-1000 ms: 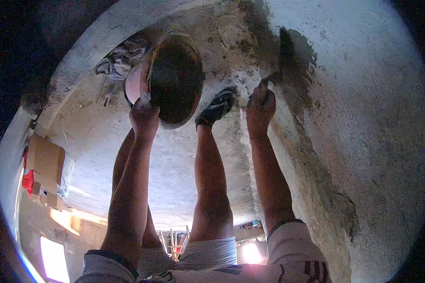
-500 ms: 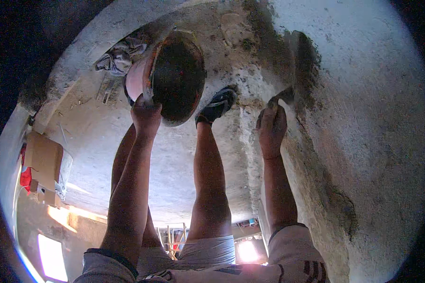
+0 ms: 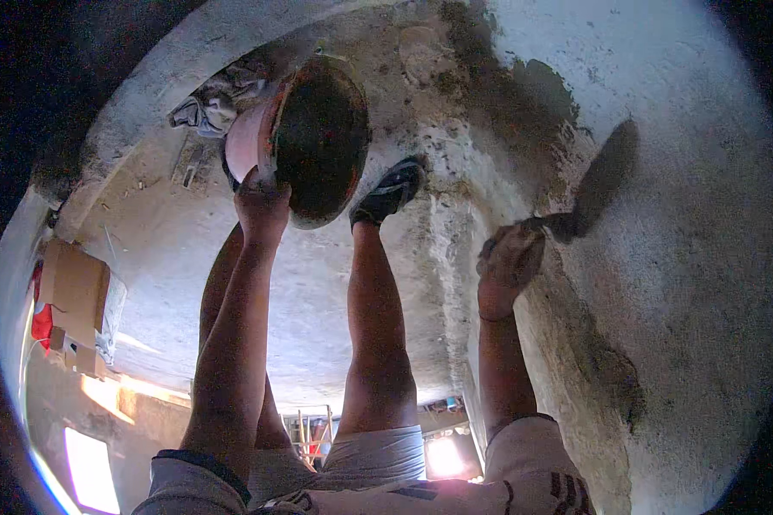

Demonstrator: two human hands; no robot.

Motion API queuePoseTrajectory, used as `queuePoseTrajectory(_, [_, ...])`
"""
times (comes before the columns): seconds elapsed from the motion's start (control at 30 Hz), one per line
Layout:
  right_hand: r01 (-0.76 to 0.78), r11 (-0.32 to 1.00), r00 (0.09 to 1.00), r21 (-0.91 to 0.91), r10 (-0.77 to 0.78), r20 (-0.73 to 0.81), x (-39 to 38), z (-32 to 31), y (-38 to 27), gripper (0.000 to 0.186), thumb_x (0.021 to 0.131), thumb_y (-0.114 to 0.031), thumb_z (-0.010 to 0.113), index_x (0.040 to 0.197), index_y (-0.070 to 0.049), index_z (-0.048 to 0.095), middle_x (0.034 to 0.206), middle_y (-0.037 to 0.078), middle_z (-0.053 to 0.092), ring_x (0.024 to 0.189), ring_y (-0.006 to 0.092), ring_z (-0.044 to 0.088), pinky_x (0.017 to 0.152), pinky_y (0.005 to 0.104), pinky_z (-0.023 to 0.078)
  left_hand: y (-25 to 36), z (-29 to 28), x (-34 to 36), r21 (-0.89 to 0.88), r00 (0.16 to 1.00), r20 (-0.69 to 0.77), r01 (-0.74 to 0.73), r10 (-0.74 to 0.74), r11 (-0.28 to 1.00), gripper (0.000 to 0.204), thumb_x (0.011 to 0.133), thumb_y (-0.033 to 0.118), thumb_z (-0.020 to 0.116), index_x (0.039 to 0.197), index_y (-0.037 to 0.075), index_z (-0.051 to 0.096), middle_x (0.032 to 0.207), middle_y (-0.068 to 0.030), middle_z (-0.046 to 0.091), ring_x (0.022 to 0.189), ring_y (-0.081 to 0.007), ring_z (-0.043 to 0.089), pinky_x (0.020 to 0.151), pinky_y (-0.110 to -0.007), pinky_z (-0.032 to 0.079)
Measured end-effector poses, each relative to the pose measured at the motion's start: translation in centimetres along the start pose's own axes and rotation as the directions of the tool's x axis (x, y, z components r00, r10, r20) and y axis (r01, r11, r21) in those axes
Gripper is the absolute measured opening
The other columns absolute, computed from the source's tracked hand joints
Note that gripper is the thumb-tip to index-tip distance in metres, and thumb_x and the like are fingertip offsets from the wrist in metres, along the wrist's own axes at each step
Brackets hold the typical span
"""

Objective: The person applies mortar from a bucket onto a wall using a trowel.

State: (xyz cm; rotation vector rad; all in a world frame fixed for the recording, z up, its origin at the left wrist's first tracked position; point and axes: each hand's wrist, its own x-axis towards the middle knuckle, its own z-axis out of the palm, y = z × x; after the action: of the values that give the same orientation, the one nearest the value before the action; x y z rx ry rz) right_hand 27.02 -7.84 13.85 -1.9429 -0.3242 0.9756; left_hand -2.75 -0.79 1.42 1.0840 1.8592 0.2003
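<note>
My left hand (image 3: 262, 206) is closed on the rim of a wide round basin (image 3: 321, 142), pale pinkish outside and dark inside. The basin tilts so its mouth faces right; what it holds is too dark to make out. In my right hand (image 3: 513, 262) is the handle of a trowel (image 3: 605, 184), fingers wrapped round it. The trowel's blade is over the pale wall (image 3: 687, 257), right of a dark wet patch of mortar (image 3: 532, 112). Whether the blade touches the wall, I cannot tell.
My shod foot (image 3: 389, 190) stands on the dusty floor (image 3: 309, 300) near the wall's base. A crumpled grey cloth (image 3: 204, 115) lies behind the basin. At the left are a cardboard box (image 3: 73, 292) and something red (image 3: 41, 324). Rough, damaged plaster (image 3: 593, 360) runs along the lower wall.
My right hand has swung the trowel to the right and toward me, off the dark patch onto paler wall. The left hand and basin have hardly moved.
</note>
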Motion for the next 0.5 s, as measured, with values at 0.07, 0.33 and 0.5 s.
queuePoseTrajectory(0.07, [0.063, 0.967, 0.997, -0.246, -0.050, 0.061, 1.5, 0.7, 2.2, 0.020, 0.089, -0.023, 0.051, 0.101, -0.007, 0.048, 0.069, 0.003, 0.051, 0.054, 0.0096, 0.047, 0.049, 0.0224, 0.040, 0.4, 0.1, 0.0, 0.023, 1.000, 0.010, 0.007, -0.007, 1.000, 0.023, 0.065, 0.009, 0.063, 0.087, 0.000, 0.058, 0.073, -0.0114, 0.063, 0.067, -0.0227, 0.060, 0.064, -0.033, 0.047])
queuePoseTrajectory(0.33, [0.310, 0.701, 0.947, -0.643, -0.165, 0.277, 9.0, 5.4, 8.7, 0.027, 0.090, -0.026, 0.048, 0.085, 0.000, 0.053, 0.062, 0.006, 0.050, 0.054, 0.0132, 0.045, 0.050, 0.0314, 0.037, -1.0, 0.3, 0.1, 0.064, 0.991, -0.067, -0.109, 0.113, 0.992, 0.021, 0.066, 0.011, 0.061, 0.083, -0.001, 0.057, 0.066, -0.0102, 0.059, 0.061, -0.0187, 0.057, 0.060, -0.032, 0.046])
queuePoseTrajectory(0.5, [0.487, 0.480, 0.860, -0.729, -0.406, 0.307, 10.2, 4.5, 9.2, 0.029, 0.090, -0.026, 0.047, 0.078, -0.001, 0.051, 0.061, 0.007, 0.049, 0.054, 0.0162, 0.045, 0.050, 0.0336, 0.036, 0.8, 0.6, -0.1, -0.049, 1.000, -0.030, -0.003, 0.001, 0.999, 0.019, 0.065, 0.011, 0.060, 0.079, -0.001, 0.055, 0.062, -0.0101, 0.058, 0.058, -0.0192, 0.055, 0.058, -0.033, 0.045])
